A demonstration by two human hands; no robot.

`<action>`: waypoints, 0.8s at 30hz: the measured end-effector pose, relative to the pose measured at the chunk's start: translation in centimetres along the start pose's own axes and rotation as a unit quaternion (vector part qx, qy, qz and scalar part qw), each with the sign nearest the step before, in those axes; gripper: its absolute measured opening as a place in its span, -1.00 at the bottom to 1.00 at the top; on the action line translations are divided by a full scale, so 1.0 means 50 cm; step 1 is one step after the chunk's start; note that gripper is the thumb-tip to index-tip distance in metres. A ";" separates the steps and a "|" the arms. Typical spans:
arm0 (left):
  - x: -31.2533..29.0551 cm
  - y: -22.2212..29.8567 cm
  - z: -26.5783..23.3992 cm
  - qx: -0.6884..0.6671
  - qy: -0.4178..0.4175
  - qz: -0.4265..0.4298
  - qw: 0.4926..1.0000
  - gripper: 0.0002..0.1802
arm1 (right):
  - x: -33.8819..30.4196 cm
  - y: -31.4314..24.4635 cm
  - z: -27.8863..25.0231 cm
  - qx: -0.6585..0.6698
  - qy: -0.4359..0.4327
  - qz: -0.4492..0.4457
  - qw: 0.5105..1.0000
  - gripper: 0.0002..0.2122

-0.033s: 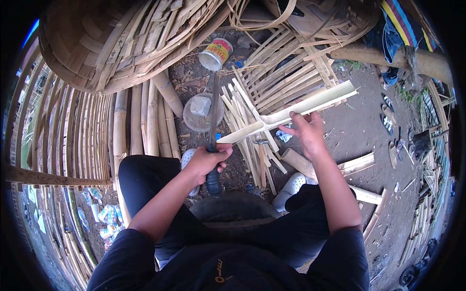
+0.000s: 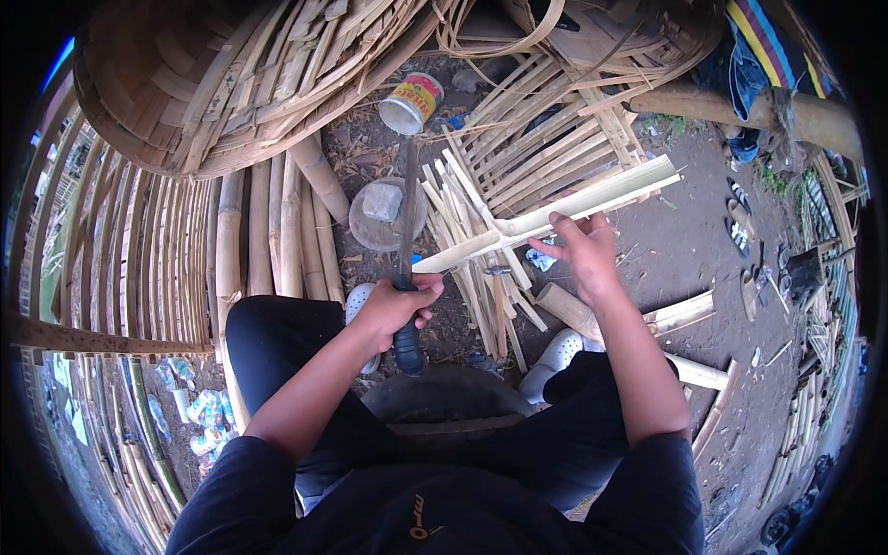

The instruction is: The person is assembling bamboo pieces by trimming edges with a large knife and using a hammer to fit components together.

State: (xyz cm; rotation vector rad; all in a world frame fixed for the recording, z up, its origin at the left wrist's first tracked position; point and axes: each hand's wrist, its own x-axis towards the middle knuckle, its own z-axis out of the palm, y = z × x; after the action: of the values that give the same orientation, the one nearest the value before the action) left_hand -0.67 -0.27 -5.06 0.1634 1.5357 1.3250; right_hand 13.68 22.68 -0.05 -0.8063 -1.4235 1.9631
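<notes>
My left hand (image 2: 387, 311) is wrapped round the black handle of a long machete (image 2: 410, 208), whose dark blade points away from me. The near left end of a split bamboo piece (image 2: 592, 198) meets this hand at the thumb and fingers. My right hand (image 2: 590, 257) grips the same piece farther along, thumb and fingers on its edge. The bamboo is pale inside, has a node near its middle, and slants up to the right. Under it lies a pile of thin bamboo strips (image 2: 474, 287); a hammer head (image 2: 498, 270) shows among them.
Large woven bamboo baskets (image 2: 250, 92) crowd the far left. A tin can (image 2: 410, 104) and a stone (image 2: 381, 202) on a round block lie ahead. Bamboo poles (image 2: 289, 236) stand left; a slatted bamboo frame (image 2: 546, 139) lies beyond the strips. A cut bamboo tube (image 2: 566, 310) rests near my right shoe.
</notes>
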 end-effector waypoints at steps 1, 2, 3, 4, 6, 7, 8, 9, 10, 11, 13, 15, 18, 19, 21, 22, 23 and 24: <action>0.002 -0.002 0.000 -0.005 0.001 0.001 1.000 -0.63 | -0.003 0.000 0.004 0.005 -0.004 0.001 1.000 -0.64; 0.004 -0.003 0.001 -0.011 0.002 0.001 1.000 -0.63 | -0.006 0.001 0.007 0.007 -0.008 -0.002 1.000 -0.65; 0.006 -0.005 0.001 -0.016 0.003 0.002 1.000 -0.63 | -0.008 0.002 0.010 0.008 -0.012 -0.006 1.000 -0.65; 0.008 -0.006 0.000 -0.019 -0.001 0.000 1.000 -0.64 | -0.010 0.002 0.012 0.009 -0.015 -0.009 1.000 -0.65; 0.012 -0.008 -0.003 -0.025 -0.007 -0.004 1.000 -0.65 | -0.013 0.000 0.015 0.013 -0.027 -0.015 0.999 -0.66; 0.012 -0.008 -0.003 -0.025 -0.010 -0.012 1.000 -0.66 | -0.013 -0.001 0.017 0.016 -0.033 -0.017 0.999 -0.67; 0.012 -0.007 -0.004 -0.024 -0.011 -0.020 0.999 -0.66 | -0.012 0.000 0.017 0.018 -0.034 -0.017 0.999 -0.66; 0.012 -0.006 -0.003 -0.024 -0.016 -0.028 0.999 -0.67 | -0.013 -0.002 0.016 0.020 -0.032 -0.018 0.999 -0.66; 0.011 -0.005 -0.001 -0.027 -0.014 -0.039 0.999 -0.67 | -0.013 -0.003 0.015 0.022 -0.031 -0.019 0.999 -0.66; 0.009 -0.005 0.003 -0.031 -0.013 -0.050 0.998 -0.67 | -0.013 -0.003 0.014 0.027 -0.025 -0.019 0.999 -0.66; 0.006 -0.007 0.007 -0.040 -0.012 -0.058 0.997 -0.67 | -0.011 -0.001 0.012 0.038 -0.016 -0.018 0.999 -0.65; 0.005 -0.009 0.009 -0.051 -0.014 -0.052 0.997 -0.67 | -0.009 0.004 0.010 0.041 -0.012 -0.016 0.999 -0.64; 0.008 -0.012 0.014 -0.043 -0.006 -0.055 0.998 -0.66 | -0.016 0.011 0.018 0.050 -0.003 -0.008 0.999 -0.64; 0.007 -0.012 0.015 -0.046 -0.009 -0.053 0.997 -0.65 | -0.019 0.014 0.021 0.055 0.001 -0.004 0.999 -0.64; 0.006 -0.010 0.017 -0.051 -0.016 -0.050 0.997 -0.64 | -0.019 0.020 0.022 0.047 -0.019 0.005 0.999 -0.65; 0.006 -0.009 0.015 -0.056 -0.023 -0.053 0.997 -0.66 | -0.019 0.022 0.023 0.043 -0.029 0.010 0.999 -0.65; 0.007 -0.009 0.012 -0.062 -0.031 -0.056 0.996 -0.67 | -0.023 0.020 0.027 0.040 -0.028 0.011 0.999 -0.66; 0.008 -0.009 0.011 -0.068 -0.038 -0.060 0.995 -0.68 | -0.027 0.018 0.032 0.036 -0.026 0.013 0.999 -0.67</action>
State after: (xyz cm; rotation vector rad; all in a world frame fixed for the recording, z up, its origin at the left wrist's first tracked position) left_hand -0.22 0.17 -5.58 0.0349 1.3657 1.3080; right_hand 13.25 20.46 -0.33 -0.7495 -1.3690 2.0567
